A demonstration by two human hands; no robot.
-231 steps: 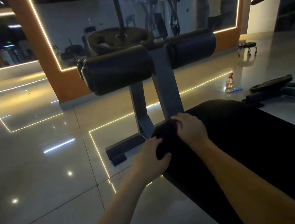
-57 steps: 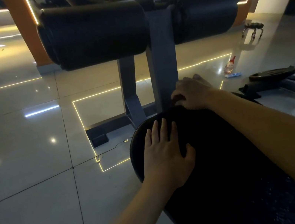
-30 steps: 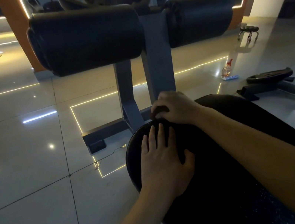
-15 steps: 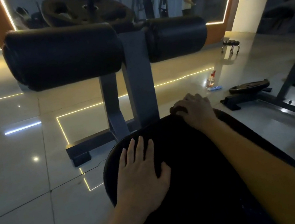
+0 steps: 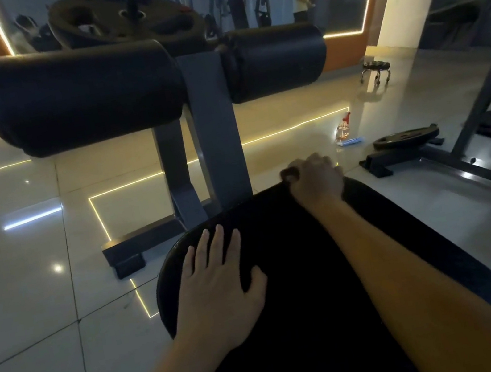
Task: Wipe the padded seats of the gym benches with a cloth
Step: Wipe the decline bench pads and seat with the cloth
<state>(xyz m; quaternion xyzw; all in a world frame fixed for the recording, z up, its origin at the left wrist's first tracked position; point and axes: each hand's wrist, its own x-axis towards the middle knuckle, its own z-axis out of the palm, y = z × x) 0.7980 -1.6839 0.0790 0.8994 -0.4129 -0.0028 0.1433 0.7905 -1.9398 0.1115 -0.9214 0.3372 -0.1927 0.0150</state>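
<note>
On the far left of my feed are the glossy floor tiles (image 5: pixel 27 287), with a lit strip running across them. Above them the left foam roller (image 5: pixel 79 96) juts out from the grey upright post (image 5: pixel 214 126).

Below the roller, the left hand (image 5: pixel 219 290) lies palm down on the near-left corner of the black padded seat (image 5: pixel 309 321). Its fingers are straight and slightly fanned, the thumb points off to the right, and it holds nothing.

The seat runs from the lower right up towards the foot of the post. At its far edge, just right of the post, I see the right hand (image 5: pixel 314 179) knuckles up, its fingers curled tight over the rim. A small dark fold of the cloth (image 5: pixel 288 175) shows at the left side of those fingers, clamped between them and the edge of the pad. The rest is under the hand, and black on black I cannot tell how far it spreads. The cloth is well apart from the left hand. The right forearm crosses the seat on a diagonal.

Further right is the right foam roller (image 5: pixel 275 60). A spray bottle (image 5: pixel 343 130) stands on the floor, and near it a weight plate (image 5: pixel 405 138) rests on a low dark frame.
</note>
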